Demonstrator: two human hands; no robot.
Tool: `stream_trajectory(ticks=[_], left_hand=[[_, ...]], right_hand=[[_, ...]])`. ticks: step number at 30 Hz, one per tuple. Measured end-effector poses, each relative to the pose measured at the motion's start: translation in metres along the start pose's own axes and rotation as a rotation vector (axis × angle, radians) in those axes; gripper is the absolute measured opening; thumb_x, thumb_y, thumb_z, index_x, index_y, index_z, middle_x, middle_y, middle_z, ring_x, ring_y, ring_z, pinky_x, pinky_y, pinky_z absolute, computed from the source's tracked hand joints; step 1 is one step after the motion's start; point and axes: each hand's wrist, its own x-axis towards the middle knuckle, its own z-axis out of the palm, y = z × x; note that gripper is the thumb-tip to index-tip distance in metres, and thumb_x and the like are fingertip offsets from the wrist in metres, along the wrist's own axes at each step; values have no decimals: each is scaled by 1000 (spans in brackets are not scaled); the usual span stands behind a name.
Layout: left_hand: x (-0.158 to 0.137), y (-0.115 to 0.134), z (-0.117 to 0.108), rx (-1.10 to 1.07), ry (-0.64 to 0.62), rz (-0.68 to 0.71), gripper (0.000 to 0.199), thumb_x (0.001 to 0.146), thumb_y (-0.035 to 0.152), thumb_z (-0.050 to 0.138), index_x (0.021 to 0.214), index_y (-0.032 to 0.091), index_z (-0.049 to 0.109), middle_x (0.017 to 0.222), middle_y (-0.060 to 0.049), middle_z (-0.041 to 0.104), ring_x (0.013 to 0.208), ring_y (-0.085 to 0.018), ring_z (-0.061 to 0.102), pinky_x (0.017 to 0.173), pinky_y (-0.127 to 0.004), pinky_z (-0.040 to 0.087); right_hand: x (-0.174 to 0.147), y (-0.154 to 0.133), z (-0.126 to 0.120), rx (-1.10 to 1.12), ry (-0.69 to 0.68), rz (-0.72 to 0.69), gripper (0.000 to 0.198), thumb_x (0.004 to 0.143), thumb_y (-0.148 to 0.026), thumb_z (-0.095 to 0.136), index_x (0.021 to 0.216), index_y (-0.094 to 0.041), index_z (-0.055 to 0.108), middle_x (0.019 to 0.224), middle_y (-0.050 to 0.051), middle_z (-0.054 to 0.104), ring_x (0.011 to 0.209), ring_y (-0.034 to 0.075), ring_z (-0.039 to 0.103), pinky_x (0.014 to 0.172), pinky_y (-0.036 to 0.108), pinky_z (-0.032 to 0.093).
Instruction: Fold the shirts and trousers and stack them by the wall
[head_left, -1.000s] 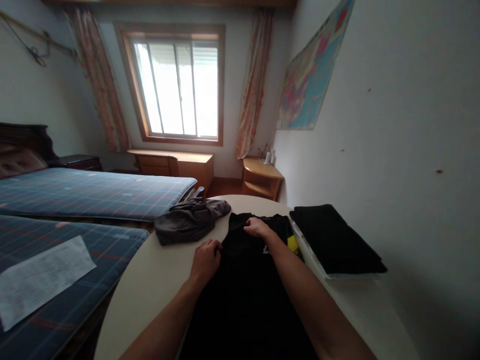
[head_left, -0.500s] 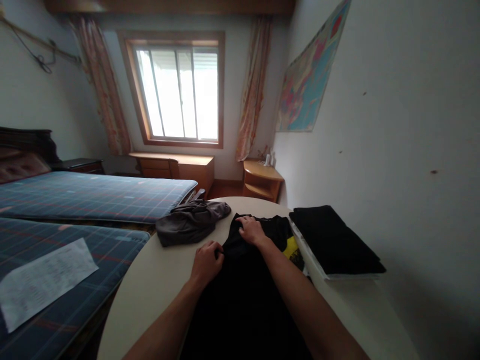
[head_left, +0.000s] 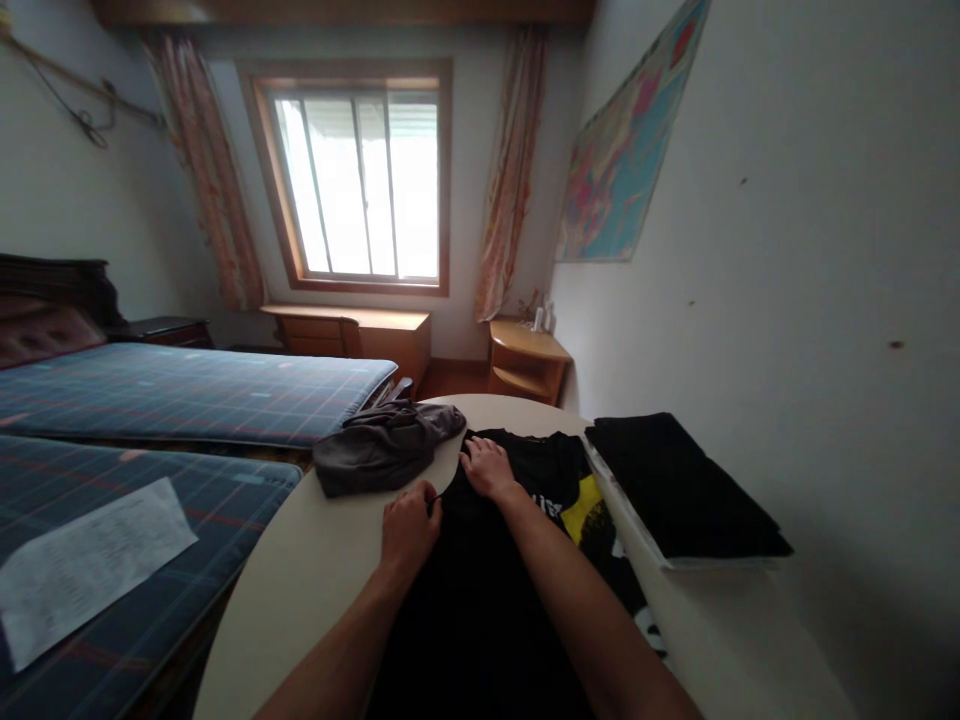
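A black T-shirt (head_left: 480, 590) with a yellow and white print lies across the table in front of me, its collar at the far side. At the shirt's left edge, my left hand (head_left: 409, 525) is closed, with thumb and fingers pinching the fabric. My right hand (head_left: 487, 467) rests palm down on the shirt's upper left part, fingers stretched out over the cloth. My right forearm crosses the shirt and covers part of the print.
The round cream table (head_left: 300, 590) also holds a crumpled grey garment (head_left: 382, 450) at the back left. A stack of folded black cloth (head_left: 682, 490) sits by the wall on the right. To the left is a bed with a plaid mattress (head_left: 225, 390) and a paper sheet (head_left: 97, 560).
My right hand has shifted slightly left and nearer on the shirt. More of the yellow and white print shows on the right side. My left hand has moved slightly left, still pinching the edge.
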Motion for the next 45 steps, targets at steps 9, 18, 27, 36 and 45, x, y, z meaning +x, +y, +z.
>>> stream_trajectory(ticks=[9,18,27,36,45], left_hand=[[1,5,1,-35,-43,-27,5,97,23,49,96,22,54,92,-3,71,85,-20,68,73,-29,39],[-11,9,-1,-199,-47,-35,14,89,15,57,99,22,51,95,-2,70,86,-20,68,74,-28,40],[-19,13,-7,-406,-31,35,13,89,15,56,85,23,47,88,0,68,79,-16,65,71,-25,41],[-31,29,-30,-237,-158,13,14,89,16,55,99,24,51,86,0,68,77,-18,66,68,-26,39],[-39,86,-30,-576,-227,175,13,83,14,60,90,24,54,107,1,71,77,-14,66,74,-25,48]], right_hand=[[-29,-5,11,3,-75,98,69,98,-56,29,154,-16,29,163,11,21,148,32,17,116,51,15],[-23,-29,-14,81,114,162,54,92,-58,43,122,-17,60,126,17,64,120,30,57,100,44,40],[-13,-44,-23,200,-71,298,54,73,-21,71,124,-14,58,122,22,66,115,33,63,89,38,50],[-20,-9,-21,429,48,99,49,80,-8,54,126,-25,63,118,2,71,109,15,66,92,20,47],[-46,45,-52,504,116,111,55,83,-10,42,134,-15,60,127,4,68,112,18,65,97,27,50]])
